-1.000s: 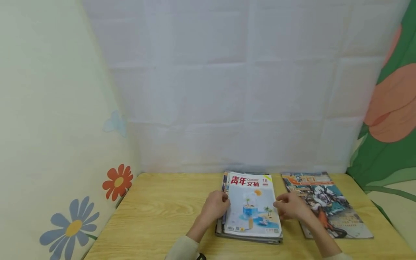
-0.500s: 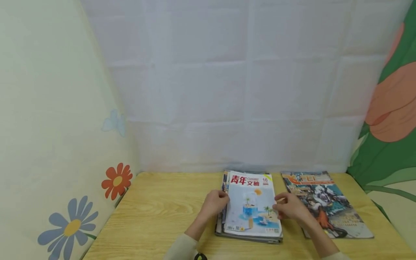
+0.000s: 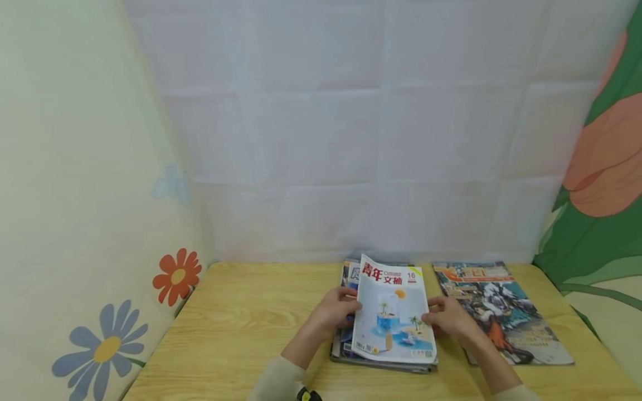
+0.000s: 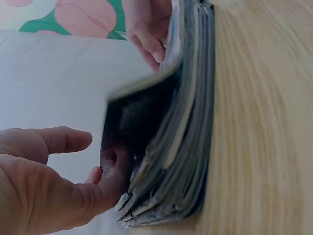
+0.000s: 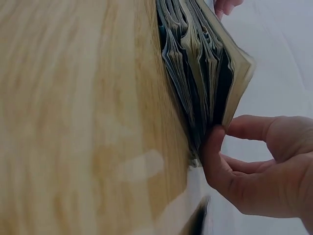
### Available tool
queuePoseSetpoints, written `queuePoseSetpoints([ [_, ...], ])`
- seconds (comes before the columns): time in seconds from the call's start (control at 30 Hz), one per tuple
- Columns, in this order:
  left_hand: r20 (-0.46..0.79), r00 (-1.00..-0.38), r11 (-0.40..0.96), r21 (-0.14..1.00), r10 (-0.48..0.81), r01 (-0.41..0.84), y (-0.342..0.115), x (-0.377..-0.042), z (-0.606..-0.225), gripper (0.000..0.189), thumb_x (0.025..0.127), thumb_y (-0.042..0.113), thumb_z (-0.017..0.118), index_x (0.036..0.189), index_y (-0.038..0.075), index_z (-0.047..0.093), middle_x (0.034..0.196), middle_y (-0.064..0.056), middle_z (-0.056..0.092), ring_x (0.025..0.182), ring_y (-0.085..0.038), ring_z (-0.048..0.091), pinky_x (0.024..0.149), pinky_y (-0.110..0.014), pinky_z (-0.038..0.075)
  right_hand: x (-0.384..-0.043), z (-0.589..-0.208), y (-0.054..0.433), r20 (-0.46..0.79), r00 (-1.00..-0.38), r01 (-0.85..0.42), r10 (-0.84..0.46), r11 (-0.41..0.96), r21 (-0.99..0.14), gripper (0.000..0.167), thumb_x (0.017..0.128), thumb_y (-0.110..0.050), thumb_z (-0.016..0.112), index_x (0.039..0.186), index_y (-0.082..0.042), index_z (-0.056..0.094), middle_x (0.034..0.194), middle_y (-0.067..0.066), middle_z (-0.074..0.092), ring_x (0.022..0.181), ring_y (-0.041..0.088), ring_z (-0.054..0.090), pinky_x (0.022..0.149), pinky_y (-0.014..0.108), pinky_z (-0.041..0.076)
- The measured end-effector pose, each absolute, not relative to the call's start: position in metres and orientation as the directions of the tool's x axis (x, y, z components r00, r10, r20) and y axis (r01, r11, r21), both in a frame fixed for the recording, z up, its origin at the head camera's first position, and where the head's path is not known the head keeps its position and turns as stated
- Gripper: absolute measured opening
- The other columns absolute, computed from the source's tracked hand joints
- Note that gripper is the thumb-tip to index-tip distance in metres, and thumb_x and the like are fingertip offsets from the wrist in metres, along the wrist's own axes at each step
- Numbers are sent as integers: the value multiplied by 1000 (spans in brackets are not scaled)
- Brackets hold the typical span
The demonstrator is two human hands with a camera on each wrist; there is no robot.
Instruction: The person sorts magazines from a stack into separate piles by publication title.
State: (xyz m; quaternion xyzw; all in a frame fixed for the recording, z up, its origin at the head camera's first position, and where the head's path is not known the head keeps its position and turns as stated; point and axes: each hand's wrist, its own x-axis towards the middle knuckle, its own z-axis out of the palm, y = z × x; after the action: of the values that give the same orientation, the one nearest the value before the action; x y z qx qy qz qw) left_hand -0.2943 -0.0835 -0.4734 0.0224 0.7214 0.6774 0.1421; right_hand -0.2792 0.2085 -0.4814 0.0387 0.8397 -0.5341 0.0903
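A: Standing here, what do you judge could go wrong?

B: Slippage. The top magazine [image 3: 393, 337] lies on the stack [image 3: 346, 351], its left side raised and bowed. At the stack's left, the left hand [image 3: 331, 311] hooks curled fingers beneath that raised edge; its thumb, as near as I can tell, stands off the paper. Lacking a counter-hold, the limp booklet could slide free.

A: And the right hand [image 3: 451, 320]?

B: At the stack's right, it pinches the same magazine between thumb and fingers. An uneven pull could crease the pages or drag the loose issues beneath askew.

A: Note the materials, then.

B: The cover is smooth, thin and pliable. The stack's edges are layered and wavy, with dark gaps between issues. Beneath the stack, the tabletop [image 3: 241, 312] shows pale wood grain. To its right lies a flat, rectangular magazine with a busy cover [image 3: 506, 314]; behind it hangs a white sheet [image 3: 321, 139], creased into squares.
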Motion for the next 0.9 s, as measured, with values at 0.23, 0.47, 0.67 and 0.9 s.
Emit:
queuePoseSetpoints([
  [0.23, -169, -963, 45, 986, 210, -163, -84, -292, -473, 48, 87, -4, 70, 132, -8, 52, 117, -17, 62, 102, -30, 64, 81, -44, 58, -280, -478, 209, -178, -984, 150, -27, 417, -896, 53, 93, -5, 70, 138, 14, 49, 107, 19, 69, 88, 29, 69, 72, 43, 58],
  [0.47, -189, -956, 14, 982, 224, -191, -88, -294, -472, 48, 87, -6, 71, 132, -8, 54, 119, -18, 62, 103, -30, 65, 82, -43, 58, -281, -473, 212, -197, -980, 176, -16, 389, -904, 55, 93, -4, 71, 139, 13, 48, 106, 20, 67, 86, 27, 68, 71, 42, 58],
  [0.67, -160, -957, 6, 987, 243, -163, -92, -295, -470, 48, 85, -7, 71, 130, -10, 56, 116, -18, 64, 100, -30, 67, 81, -43, 58, -276, -465, 212, -173, -984, 149, -32, 372, -916, 56, 93, -4, 70, 141, 12, 47, 104, 19, 64, 83, 27, 67, 71, 41, 58],
  [0.9, -143, -964, 40, 990, 225, -138, -103, -292, -465, 49, 85, -5, 73, 131, -10, 57, 116, -18, 64, 101, -29, 66, 82, -43, 58, -273, -453, 205, -157, -987, 135, -32, 357, -924, 59, 92, -8, 74, 142, 8, 48, 108, 19, 63, 88, 27, 67, 76, 43, 59],
])
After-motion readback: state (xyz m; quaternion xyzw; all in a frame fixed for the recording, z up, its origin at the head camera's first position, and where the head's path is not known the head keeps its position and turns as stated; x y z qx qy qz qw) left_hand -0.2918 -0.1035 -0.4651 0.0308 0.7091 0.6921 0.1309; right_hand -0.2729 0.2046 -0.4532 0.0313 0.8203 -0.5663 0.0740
